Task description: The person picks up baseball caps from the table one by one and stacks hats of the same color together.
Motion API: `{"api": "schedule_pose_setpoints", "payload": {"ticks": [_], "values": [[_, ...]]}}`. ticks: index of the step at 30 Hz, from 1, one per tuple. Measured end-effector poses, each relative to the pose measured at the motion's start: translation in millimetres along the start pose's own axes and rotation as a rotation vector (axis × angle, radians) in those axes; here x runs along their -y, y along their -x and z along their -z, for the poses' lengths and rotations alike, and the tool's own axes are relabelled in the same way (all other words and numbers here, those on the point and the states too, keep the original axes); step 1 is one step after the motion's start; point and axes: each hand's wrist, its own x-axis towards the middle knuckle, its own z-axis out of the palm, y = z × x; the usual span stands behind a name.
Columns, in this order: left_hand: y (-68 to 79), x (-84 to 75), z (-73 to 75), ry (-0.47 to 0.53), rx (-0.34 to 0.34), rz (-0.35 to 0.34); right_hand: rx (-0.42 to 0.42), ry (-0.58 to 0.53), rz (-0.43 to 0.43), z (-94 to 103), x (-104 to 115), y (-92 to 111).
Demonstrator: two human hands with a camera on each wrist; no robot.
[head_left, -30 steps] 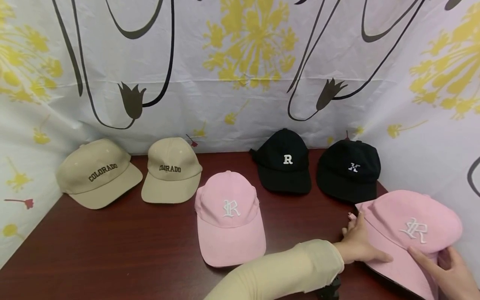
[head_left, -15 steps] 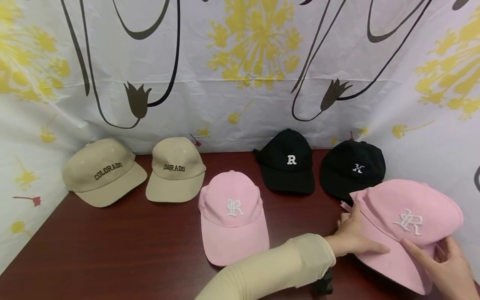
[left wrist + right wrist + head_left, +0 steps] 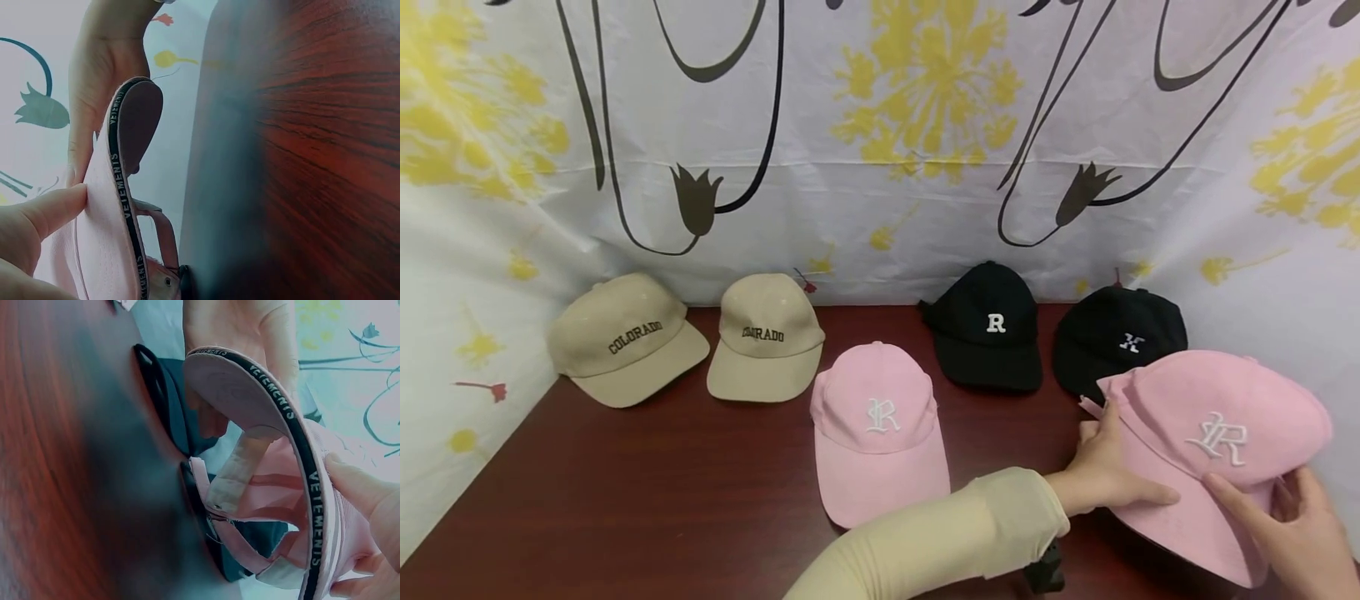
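Both hands hold a pink baseball cap (image 3: 1247,400) with a white R at the right end of the table, its brim tilted toward me. My left hand (image 3: 1097,479) grips the brim's left side, thumb on top. At the other side my right hand (image 3: 1296,521) pinches the brim edge, with some fingers hidden behind the cap. The right wrist view shows the hollow inside of the cap (image 3: 234,390), a black band lettered VETEMENTS and the back strap (image 3: 240,547). In the left wrist view, the brim (image 3: 109,212) lies under my left thumb.
Another pink cap (image 3: 880,467) sits mid-table. Two beige COLORADO caps (image 3: 628,337) (image 3: 767,337) stand back left. A black R cap (image 3: 988,333) is at the back, and a black cap (image 3: 1112,333) sits partly behind the held one. A patterned cloth (image 3: 880,83) encloses the brown table (image 3: 625,483).
The held pink cap has risen slightly and now overlaps the rear black cap more. Both hands keep their grip. The whole scene has shifted rightward in the head view.
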Motion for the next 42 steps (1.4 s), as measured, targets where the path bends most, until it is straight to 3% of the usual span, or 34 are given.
{"api": "schedule_pose_setpoints", "payload": {"ticks": [9,18,27,42], "values": [[4.3,1.0,22.3,0.029,-0.046,0.012,-0.036,-0.046,0.019,-16.2,16.1,-3.1],[7.2,4.0,44.7,0.018,-0.074,-0.017,0.008,-0.060,0.122,-25.7,30.7,-7.5],[11.4,9.3,69.0,0.039,-0.112,0.036,0.024,-0.010,0.092,-43.6,48.0,-12.2],[19.4,13.8,100.1,0.021,-0.179,0.052,0.083,-0.070,0.136,-64.4,83.6,-12.8]]}}
